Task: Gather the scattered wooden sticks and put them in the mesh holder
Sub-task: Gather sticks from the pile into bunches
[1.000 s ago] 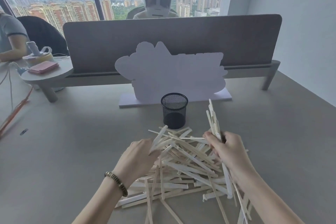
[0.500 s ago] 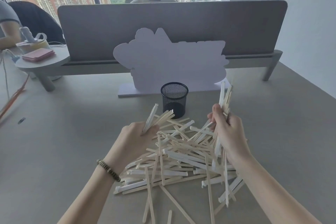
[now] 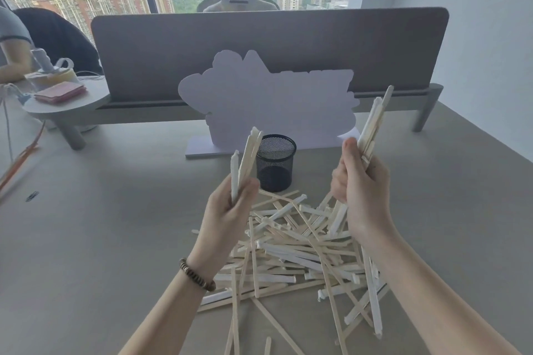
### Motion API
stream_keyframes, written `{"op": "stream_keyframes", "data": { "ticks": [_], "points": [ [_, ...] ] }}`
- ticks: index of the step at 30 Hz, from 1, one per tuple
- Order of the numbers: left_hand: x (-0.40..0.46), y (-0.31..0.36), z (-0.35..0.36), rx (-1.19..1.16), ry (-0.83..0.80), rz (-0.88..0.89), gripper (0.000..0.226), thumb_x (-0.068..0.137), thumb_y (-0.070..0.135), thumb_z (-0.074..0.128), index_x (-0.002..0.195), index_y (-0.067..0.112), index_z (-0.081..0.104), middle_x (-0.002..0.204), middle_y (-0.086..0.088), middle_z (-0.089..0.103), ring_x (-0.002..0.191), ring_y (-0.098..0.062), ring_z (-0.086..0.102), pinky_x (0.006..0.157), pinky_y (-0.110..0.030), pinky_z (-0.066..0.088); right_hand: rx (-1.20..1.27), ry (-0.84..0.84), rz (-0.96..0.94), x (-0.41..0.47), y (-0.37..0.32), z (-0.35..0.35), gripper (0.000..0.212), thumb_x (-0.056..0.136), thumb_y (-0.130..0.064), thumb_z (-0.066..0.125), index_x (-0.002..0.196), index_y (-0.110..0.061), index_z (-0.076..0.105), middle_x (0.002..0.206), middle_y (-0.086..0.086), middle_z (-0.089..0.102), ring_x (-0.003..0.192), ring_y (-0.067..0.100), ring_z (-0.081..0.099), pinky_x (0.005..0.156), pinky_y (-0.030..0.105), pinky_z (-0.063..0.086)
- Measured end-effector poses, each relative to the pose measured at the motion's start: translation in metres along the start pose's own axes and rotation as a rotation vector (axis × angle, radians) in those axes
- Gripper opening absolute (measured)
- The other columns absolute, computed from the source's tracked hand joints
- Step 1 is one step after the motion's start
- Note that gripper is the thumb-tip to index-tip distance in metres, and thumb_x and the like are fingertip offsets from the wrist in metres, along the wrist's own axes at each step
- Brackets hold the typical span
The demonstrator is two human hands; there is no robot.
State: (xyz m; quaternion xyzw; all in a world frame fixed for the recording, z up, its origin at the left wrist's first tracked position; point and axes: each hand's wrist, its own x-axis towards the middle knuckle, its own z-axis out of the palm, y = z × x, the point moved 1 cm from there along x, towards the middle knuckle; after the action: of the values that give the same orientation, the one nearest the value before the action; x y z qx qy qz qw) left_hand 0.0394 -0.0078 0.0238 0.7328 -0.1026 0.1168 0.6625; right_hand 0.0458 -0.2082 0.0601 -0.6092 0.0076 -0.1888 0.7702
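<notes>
Small bundles of wooden sticks, now lifted clear of the pile (image 3: 291, 253), are gripped by curled fingers of the left hand (image 3: 230, 210) and right hand (image 3: 360, 190) beside the still-empty mesh holder (image 3: 276, 163) on the desk (image 3: 115, 239).

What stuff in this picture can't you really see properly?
Head view only:
- Inside of the mesh holder: too dark to tell whether any sticks are in it.
- Left hand: its bundle overlaps, so no count.
- Right hand: its sticks overlap too.
- Stick pile: partly behind both arms, cut off by the bottom edge.
- White cutout sign: blank, no writing shows.
</notes>
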Motion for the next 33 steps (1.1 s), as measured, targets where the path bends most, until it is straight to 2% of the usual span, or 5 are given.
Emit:
{"op": "stream_keyframes", "data": {
  "ticks": [3,8,16,24,33],
  "points": [
    [0.001,0.001,0.004,-0.069,0.022,0.039,0.05,0.092,0.036,0.059,0.068,0.004,0.029,0.055,-0.001,0.024,0.048,-0.014,0.02,0.044,-0.023,0.021,0.027,-0.073,-0.039,-0.001,-0.011,0.002,0.058,0.087,-0.047,0.057,0.075,0.009,0.045,0.046,-0.006,0.026,0.04,0.011,0.016,0.04,0.024,0.013],
    [-0.001,-0.004,0.01,-0.092,0.081,0.054,0.052,0.09,0.037,0.06,0.074,-0.008,0.04,0.053,-0.019,0.031,0.049,-0.021,0.029,0.046,-0.034,0.027,-0.099,-0.147,-0.093,-0.007,-0.008,0.0,0.064,0.095,-0.042,0.052,0.058,0.009,0.036,0.046,0.008,0.035,0.041,0.019,0.028,0.041,0.029,0.024],
    [-0.005,-0.016,0.013,-0.032,0.132,0.024,0.053,0.095,0.013,0.062,0.049,0.033,0.046,0.041,0.0,0.044,0.04,-0.022,0.043,0.054,-0.027,0.041,-0.16,-0.12,-0.083,-0.01,0.009,-0.004,0.052,0.092,-0.041,0.056,0.057,-0.004,0.044,0.046,0.006,0.044,0.046,0.019,0.041,0.05,0.021,0.043],
    [-0.008,-0.017,0.019,-0.02,0.117,0.008,0.052,0.094,0.021,0.065,0.055,0.009,0.034,0.043,-0.009,0.036,0.04,-0.017,0.032,0.047,-0.035,0.031,-0.189,-0.139,-0.045,-0.014,0.019,-0.006,0.03,0.08,-0.032,0.076,0.077,-0.011,0.057,0.051,0.004,0.052,0.037,0.017,0.04,0.04,0.026,0.038],
    [-0.004,-0.018,0.017,-0.091,0.127,0.025,0.054,0.089,0.018,0.063,0.055,0.01,0.023,0.05,0.007,0.025,0.048,-0.01,0.022,0.047,-0.009,0.031,-0.097,-0.034,-0.142,0.0,-0.012,0.002,0.036,0.084,-0.02,0.077,0.063,-0.01,0.05,0.059,0.01,0.054,0.03,0.008,0.031,0.036,0.017,0.026]
  ]
}}
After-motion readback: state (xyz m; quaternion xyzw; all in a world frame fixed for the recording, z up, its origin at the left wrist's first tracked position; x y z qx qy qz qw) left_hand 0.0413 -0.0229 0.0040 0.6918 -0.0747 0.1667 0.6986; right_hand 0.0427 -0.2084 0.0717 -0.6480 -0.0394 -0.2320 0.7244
